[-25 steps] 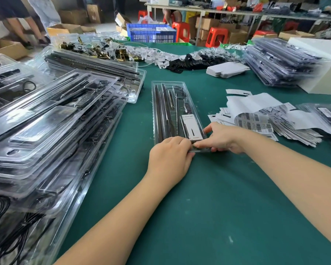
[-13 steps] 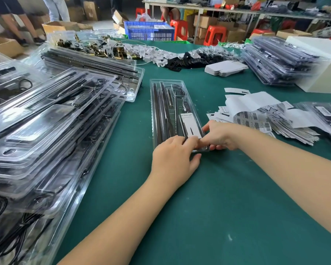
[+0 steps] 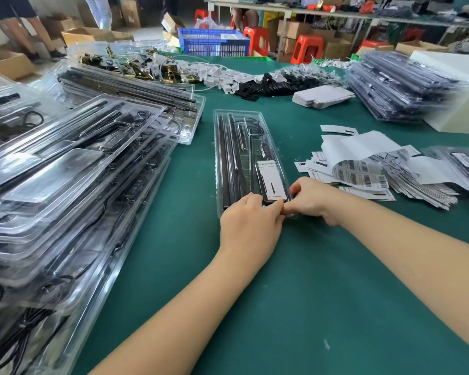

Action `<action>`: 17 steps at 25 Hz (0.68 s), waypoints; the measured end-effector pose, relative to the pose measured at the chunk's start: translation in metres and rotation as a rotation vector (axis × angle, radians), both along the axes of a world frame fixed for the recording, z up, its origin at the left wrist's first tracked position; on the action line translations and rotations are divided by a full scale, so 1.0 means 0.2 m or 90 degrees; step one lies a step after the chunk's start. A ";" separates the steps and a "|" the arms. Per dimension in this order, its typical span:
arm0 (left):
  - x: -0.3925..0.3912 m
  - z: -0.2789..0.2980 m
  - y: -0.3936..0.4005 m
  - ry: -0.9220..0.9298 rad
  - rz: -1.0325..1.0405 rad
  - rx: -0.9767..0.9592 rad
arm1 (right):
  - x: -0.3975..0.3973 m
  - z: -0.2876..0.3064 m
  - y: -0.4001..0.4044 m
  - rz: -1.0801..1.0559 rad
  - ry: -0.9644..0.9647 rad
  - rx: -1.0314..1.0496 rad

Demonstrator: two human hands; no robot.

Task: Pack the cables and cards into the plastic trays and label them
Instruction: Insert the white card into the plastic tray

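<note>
A long clear plastic tray (image 3: 217,147) lies lengthwise on the green table in front of me. It holds black bars, a coiled black cable (image 3: 256,125) and a white card (image 3: 270,180) printed "Grow Light". My left hand (image 3: 248,226) rests on the tray's near end, fingers curled over the edge by the card's lower corner. From the right, my right hand (image 3: 310,200) pinches the tray's near right corner next to the card. The fingertips of both hands meet at the card's bottom edge.
A tall slanted stack of filled clear trays (image 3: 65,190) takes up the left side. Loose cards and barcode label sheets (image 3: 363,171) lie to the right, beside bagged items (image 3: 466,169). Farther back are packed stacks (image 3: 398,87), white cards (image 3: 322,96) and small parts. People stand beyond the table.
Both hands stay at the tray's near end. The left fingers have shifted slightly along the edge toward the card, and the right hand's pinch has closed in at the corner.
</note>
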State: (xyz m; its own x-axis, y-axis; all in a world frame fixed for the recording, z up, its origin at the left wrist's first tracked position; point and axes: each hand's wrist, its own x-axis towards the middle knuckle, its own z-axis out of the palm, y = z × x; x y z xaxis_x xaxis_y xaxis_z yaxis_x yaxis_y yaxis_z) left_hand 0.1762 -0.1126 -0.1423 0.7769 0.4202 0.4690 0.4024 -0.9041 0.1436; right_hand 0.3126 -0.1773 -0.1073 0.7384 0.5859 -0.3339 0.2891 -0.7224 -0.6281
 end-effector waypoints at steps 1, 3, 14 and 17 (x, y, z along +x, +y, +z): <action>0.00 -0.01 0.01 -0.025 -0.010 -0.024 | 0.00 -0.01 -0.01 -0.001 0.017 0.033; -0.01 -0.01 0.02 -0.067 -0.031 -0.064 | 0.00 -0.02 -0.03 -0.007 0.036 0.084; -0.07 0.01 0.22 -0.060 0.142 -0.391 | -0.16 -0.16 -0.12 -0.090 -0.112 0.337; -0.07 0.03 0.23 -0.055 0.082 -0.377 | -0.22 -0.17 -0.15 -0.124 -0.115 0.420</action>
State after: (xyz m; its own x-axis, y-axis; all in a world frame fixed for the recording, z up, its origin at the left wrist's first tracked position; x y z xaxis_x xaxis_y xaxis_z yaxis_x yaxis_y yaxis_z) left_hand 0.1622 -0.0656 -0.1364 0.6719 0.7170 0.1856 0.4679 -0.6052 0.6440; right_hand 0.2689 -0.2082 -0.1405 0.8606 0.4753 0.1829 0.3347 -0.2570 -0.9066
